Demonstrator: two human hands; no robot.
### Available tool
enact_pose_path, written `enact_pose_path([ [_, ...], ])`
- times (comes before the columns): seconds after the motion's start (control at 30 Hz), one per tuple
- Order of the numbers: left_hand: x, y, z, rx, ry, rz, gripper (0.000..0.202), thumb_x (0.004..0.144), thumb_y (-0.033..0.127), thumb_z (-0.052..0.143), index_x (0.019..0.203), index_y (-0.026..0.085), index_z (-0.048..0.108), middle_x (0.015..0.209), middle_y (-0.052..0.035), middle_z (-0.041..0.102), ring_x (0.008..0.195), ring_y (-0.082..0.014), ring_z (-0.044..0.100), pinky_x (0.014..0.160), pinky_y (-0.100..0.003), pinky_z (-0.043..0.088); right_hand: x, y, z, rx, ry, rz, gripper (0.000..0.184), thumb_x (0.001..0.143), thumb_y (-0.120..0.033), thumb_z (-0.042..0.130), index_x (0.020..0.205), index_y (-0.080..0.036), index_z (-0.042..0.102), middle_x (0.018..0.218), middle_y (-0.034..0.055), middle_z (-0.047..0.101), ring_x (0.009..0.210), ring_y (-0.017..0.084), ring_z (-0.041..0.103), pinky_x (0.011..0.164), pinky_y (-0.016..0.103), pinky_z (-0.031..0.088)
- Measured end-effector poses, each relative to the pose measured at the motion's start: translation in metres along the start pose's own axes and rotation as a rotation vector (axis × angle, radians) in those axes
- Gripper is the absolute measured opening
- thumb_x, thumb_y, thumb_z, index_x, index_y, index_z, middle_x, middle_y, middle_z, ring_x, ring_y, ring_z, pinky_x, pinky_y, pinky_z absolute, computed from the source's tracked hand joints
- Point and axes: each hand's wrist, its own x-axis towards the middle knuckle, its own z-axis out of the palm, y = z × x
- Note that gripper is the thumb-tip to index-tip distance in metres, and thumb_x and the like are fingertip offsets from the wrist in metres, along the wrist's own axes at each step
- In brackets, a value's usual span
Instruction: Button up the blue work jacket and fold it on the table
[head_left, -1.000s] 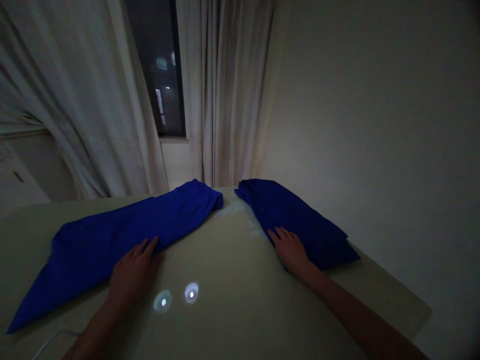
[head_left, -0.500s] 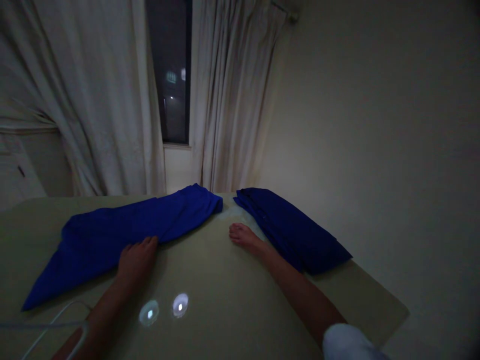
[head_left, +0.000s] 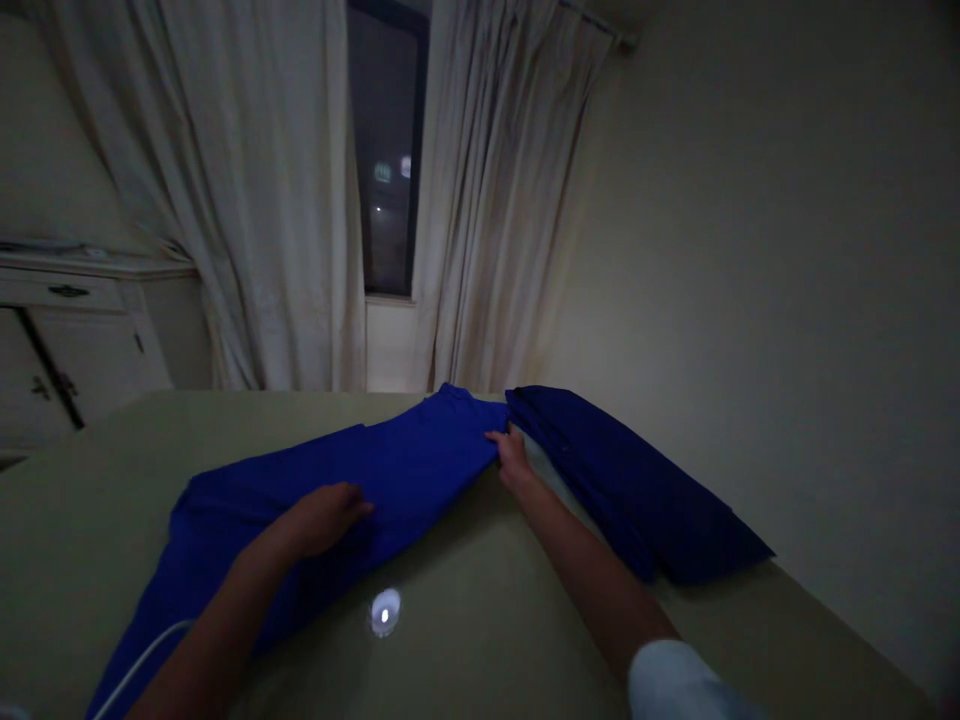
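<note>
A bright blue piece of cloth [head_left: 420, 470], which looks like a folded garment, lies slantwise across the table. My right hand [head_left: 514, 458] is at its far right end, with the fingers closed on the edge of the fabric. Over the cloth's middle is my left hand [head_left: 330, 518], palm down with fingers loosely bent; its thumb is hidden and nothing shows in its grasp. To the right, a darker blue folded cloth [head_left: 630, 490] lies beside my right forearm, its far left corner meeting the bright one.
The glossy pale table [head_left: 465, 610] reflects a ceiling light. A white cable [head_left: 146, 655] runs by my left forearm. Beyond the table hang long curtains [head_left: 277, 200] around a dark window [head_left: 390, 150]. A white cabinet [head_left: 90, 350] stands at left, a plain wall [head_left: 750, 250] at right.
The bright blue cloth has shifted right and nearer, up to the darker cloth. My right hand has taken its right end; my left hand has moved from its near edge onto its middle. The view has turned left.
</note>
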Motion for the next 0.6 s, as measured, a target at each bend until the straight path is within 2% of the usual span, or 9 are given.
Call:
enact_pose_path([
  [0.1, -0.004, -0.022, -0.007, 0.114, 0.130, -0.186, 0.042, 0.099, 0.043, 0.040, 0.107, 0.013, 0.069, 0.113, -0.0212, 0.073, 0.102, -0.0345, 0.071, 0.085, -0.041, 0.051, -0.029, -0.006, -0.059, -0.019, 0.110, -0.059, 0.058, 0.081, -0.042, 0.066, 0.134, -0.018, 0.064, 0.126, 0.0113, 0.076, 0.121, 0.033, 0.069, 0.104, 0.044, 0.056],
  [0.2, -0.011, -0.038, -0.006, 0.252, 0.279, -0.438, 0.055, 0.104, 0.048, 0.033, 0.127, 0.006, 0.061, 0.123, -0.0281, 0.068, 0.113, -0.0431, 0.067, 0.089, -0.047, 0.052, -0.063, -0.007, -0.133, -0.249, 0.113, -0.077, 0.055, 0.078, -0.047, 0.073, 0.124, -0.017, 0.070, 0.127, 0.0133, 0.075, 0.117, 0.034, 0.070, 0.104, 0.045, 0.055],
  [0.27, -0.012, -0.047, -0.002, 0.236, 0.267, -0.546, 0.064, 0.106, 0.054, 0.028, 0.131, 0.002, 0.056, 0.124, -0.0298, 0.067, 0.116, -0.0468, 0.066, 0.091, -0.051, 0.052, -0.079, -0.008, -0.173, -0.449, 0.129, -0.065, 0.052, 0.081, -0.055, 0.071, 0.117, -0.017, 0.072, 0.123, 0.0140, 0.076, 0.117, 0.033, 0.070, 0.106, 0.046, 0.053],
  [0.33, -0.008, -0.053, 0.002, 0.175, 0.209, -0.553, 0.067, 0.107, 0.056, 0.027, 0.128, 0.000, 0.056, 0.123, -0.0291, 0.068, 0.115, -0.0448, 0.067, 0.094, -0.050, 0.052, -0.085, -0.006, -0.196, -0.579, 0.170, -0.056, 0.051, 0.089, -0.057, 0.064, 0.118, -0.016, 0.070, 0.125, 0.0157, 0.074, 0.119, 0.031, 0.069, 0.108, 0.045, 0.052],
  [0.4, -0.003, -0.055, 0.003, 0.156, 0.212, -0.512, 0.064, 0.107, 0.052, 0.030, 0.124, -0.004, 0.057, 0.122, -0.0281, 0.068, 0.116, -0.0415, 0.067, 0.096, -0.048, 0.052, -0.079, -0.003, -0.199, -0.636, 0.172, -0.024, 0.051, 0.092, -0.052, 0.064, 0.126, -0.014, 0.067, 0.132, 0.0177, 0.071, 0.120, 0.029, 0.069, 0.107, 0.042, 0.052],
  [0.5, -0.001, -0.042, -0.008, 0.087, 0.384, -0.468, 0.064, 0.103, 0.044, 0.041, 0.135, -0.010, 0.050, 0.131, -0.0280, 0.065, 0.128, -0.0421, 0.060, 0.103, -0.048, 0.050, -0.058, 0.004, -0.174, -0.649, 0.089, 0.042, 0.060, 0.082, -0.049, 0.080, 0.129, -0.015, 0.067, 0.135, 0.0188, 0.070, 0.120, 0.031, 0.070, 0.106, 0.043, 0.052],
  [0.53, -0.004, -0.034, -0.014, -0.015, 0.446, -0.457, 0.064, 0.101, 0.043, 0.045, 0.139, -0.009, 0.050, 0.132, -0.0254, 0.066, 0.128, -0.0416, 0.060, 0.104, -0.049, 0.051, -0.050, 0.005, -0.162, -0.647, 0.066, 0.058, 0.062, 0.075, -0.047, 0.087, 0.125, -0.015, 0.069, 0.131, 0.0186, 0.072, 0.119, 0.033, 0.070, 0.106, 0.044, 0.052],
  [0.6, -0.012, -0.014, -0.029, -0.372, 0.499, -0.402, 0.061, 0.095, 0.044, 0.056, 0.140, 0.003, 0.058, 0.124, -0.0150, 0.073, 0.117, -0.0356, 0.069, 0.098, -0.045, 0.056, -0.035, 0.004, -0.138, -0.626, 0.030, 0.068, 0.056, 0.063, -0.039, 0.095, 0.110, -0.016, 0.075, 0.120, 0.0167, 0.076, 0.120, 0.038, 0.069, 0.107, 0.047, 0.050],
])
